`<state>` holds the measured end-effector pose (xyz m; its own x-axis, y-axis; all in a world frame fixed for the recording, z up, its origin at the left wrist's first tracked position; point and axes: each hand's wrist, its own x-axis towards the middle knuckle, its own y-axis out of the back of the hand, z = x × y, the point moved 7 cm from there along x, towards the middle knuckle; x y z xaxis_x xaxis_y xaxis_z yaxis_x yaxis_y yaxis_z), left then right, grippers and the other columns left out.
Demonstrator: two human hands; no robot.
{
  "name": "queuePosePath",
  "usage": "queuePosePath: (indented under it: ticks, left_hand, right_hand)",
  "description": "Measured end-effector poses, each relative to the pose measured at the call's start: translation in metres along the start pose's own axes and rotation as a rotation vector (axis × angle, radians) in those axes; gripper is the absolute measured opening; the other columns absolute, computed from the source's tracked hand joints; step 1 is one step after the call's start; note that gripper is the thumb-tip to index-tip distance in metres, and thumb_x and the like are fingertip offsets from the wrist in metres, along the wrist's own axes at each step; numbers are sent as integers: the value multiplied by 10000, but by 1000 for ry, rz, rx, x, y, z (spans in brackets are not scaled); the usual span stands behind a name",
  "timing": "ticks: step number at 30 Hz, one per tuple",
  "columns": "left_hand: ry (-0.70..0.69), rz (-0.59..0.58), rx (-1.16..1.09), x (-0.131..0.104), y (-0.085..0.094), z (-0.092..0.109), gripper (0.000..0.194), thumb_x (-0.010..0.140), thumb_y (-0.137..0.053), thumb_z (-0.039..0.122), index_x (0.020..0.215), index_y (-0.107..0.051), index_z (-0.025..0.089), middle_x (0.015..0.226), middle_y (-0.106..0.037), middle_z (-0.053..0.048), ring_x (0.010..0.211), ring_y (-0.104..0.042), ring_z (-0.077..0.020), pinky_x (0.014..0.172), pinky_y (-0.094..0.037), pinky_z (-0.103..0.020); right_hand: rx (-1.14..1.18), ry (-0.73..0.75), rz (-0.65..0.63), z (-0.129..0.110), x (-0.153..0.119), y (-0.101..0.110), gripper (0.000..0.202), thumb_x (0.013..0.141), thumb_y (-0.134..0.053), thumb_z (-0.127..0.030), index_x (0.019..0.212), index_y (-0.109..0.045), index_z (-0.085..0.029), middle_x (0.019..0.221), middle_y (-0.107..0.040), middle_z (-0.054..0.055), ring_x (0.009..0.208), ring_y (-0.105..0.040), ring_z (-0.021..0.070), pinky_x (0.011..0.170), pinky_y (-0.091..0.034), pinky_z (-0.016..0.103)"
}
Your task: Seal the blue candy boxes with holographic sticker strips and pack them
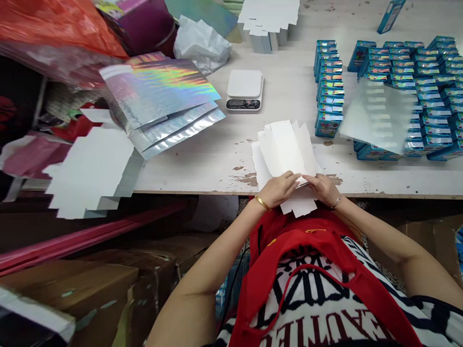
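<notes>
Several white card blanks [284, 144] lie loosely stacked at the table's front edge, one flap hanging over it toward my lap. My left hand [284, 189], with a gold bangle at the wrist, has its fingers closed on the near edge of the top card. From the right, my right hand [323, 188] pinches the same card, its thumb almost touching the fingers of my left. The top card looks partly folded between them. How many cards are gripped I cannot tell.
Rows of small blue boxes [394, 72] stand at the right, a translucent sheet [379, 115] over some. A white scale [245, 90] sits ahead. Silvery pouches [162, 91] and stacked white blanks [94, 168] are at the left, more blanks [269, 17] at the back.
</notes>
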<state>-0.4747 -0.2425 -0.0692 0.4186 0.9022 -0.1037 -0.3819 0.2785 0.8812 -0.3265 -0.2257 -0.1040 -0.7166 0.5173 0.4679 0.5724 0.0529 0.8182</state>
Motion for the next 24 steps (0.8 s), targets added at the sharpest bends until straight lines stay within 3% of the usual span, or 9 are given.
queuePosePath:
  ticks: [3,5,10,14,16,19,21,24]
  left_hand:
    - [-60,21,-55,1,1,1,388,1006,-418,358,1334,-520,178,1191,-670,-113,1033,-667,-200,867,-528,-319]
    - [0,42,-70,6,2,-2,345,1013,-397,311,1305,-529,183,1167,-698,-110,1014,-682,-200,869,-524,-326]
    - [203,73,-71,17,1,-6,298,983,-434,243,1246,-549,165,953,-716,-83,902,-690,-217,826,-535,-346]
    - [115,332,-194,-3,9,-2,356,969,-446,250,1306,-510,158,1243,-608,-149,1141,-614,-216,923,-542,-350]
    - [147,520,-235,-27,12,-9,461,965,-455,284,1415,-413,193,1398,-498,-173,1226,-566,-231,909,-557,-353]
    - [327,732,-228,-59,2,-23,723,926,-508,296,1555,-155,253,1576,-289,-189,1427,-389,-294,994,-530,-420]
    - [408,749,-253,-63,-15,-26,919,893,-543,259,1581,65,269,1647,-157,-165,1521,-232,-293,1122,-438,-451]
    - [409,636,-348,-45,-45,-19,1048,862,-556,186,1562,221,257,1674,-122,-128,1528,-241,-250,1191,-372,-407]
  right_hand:
    - [-18,-20,54,-1,6,1,432,976,-442,-114,1387,-483,-239,1402,-576,153,1082,-634,200,885,-564,393]
    - [-43,-42,38,-2,9,-1,434,982,-428,-119,1379,-508,-276,1472,-524,131,1129,-620,200,911,-556,401]
    - [-119,-18,-119,-7,11,-10,449,1009,-371,-145,1427,-519,-221,1428,-581,133,895,-630,202,822,-556,404]
    - [-166,-41,-171,-8,10,-13,464,1019,-345,-152,1460,-488,-171,1481,-524,149,851,-594,213,807,-550,425]
    - [-168,-62,-191,-8,10,-15,462,1020,-359,-164,1465,-482,-161,1502,-497,150,877,-593,222,827,-551,435]
    - [-143,-85,-222,-7,10,-16,460,1019,-389,-189,1469,-480,-165,1513,-484,148,916,-595,236,857,-548,447]
    - [-136,-94,-235,-8,12,-17,470,1014,-391,-179,1477,-469,-174,1526,-470,143,913,-589,237,855,-546,449]
    - [-154,-100,-243,-11,15,-20,495,1000,-347,-130,1481,-455,-173,1547,-443,141,898,-566,243,824,-540,454]
